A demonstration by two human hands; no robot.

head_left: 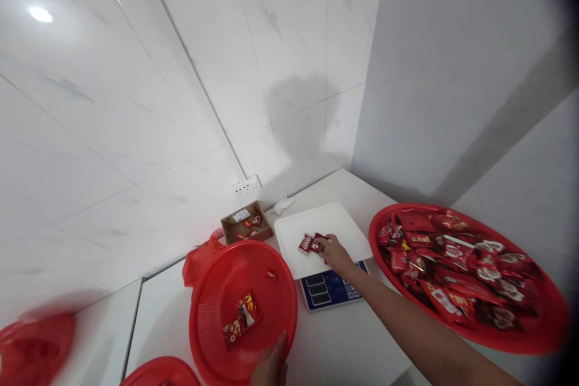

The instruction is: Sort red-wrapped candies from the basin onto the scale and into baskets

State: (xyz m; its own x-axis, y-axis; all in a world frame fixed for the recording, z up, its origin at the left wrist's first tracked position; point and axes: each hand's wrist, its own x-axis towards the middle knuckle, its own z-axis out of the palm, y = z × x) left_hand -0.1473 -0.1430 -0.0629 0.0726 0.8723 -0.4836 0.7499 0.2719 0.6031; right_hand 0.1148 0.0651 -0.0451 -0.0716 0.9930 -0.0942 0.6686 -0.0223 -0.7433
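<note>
White marble-look tiled walls meet in a corner behind a white counter [344, 344]. A wall socket [246, 186] sits low on the left wall, just above the counter edge.

On the counter stands a digital scale [329, 287] with a white weighing pan [344, 226] and a blue front panel showing displays and keys. The right hand [335, 253] reaches over the pan, fingers curled and pinching small red sweet packets [310, 243] that rest on the pan's surface. The forearm runs back to the lower right of the view.

Right of the scale lies a large red round tray [534, 338] heaped with red wrapped sweets [452, 265], mostly red with some white lettering.

Left of the scale is a red round basket [212, 289] with a perforated wall. It contains one larger red packet [240, 317] near its middle and a small red piece [271, 275] near the far rim. The left hand [270, 367] rests on the near rim of this basket; only part of the hand shows at the bottom edge, so the finger position cannot be told for certain.

Behind the basket sits a small brown cardboard box [235, 230] holding a few red packets and a white slip. A red plastic bag [199, 260] lies bunched against the basket's far-left side. A crumpled white scrap [283, 205] lies near the wall. Two further red items appear blurred at the lower left edge.
</note>
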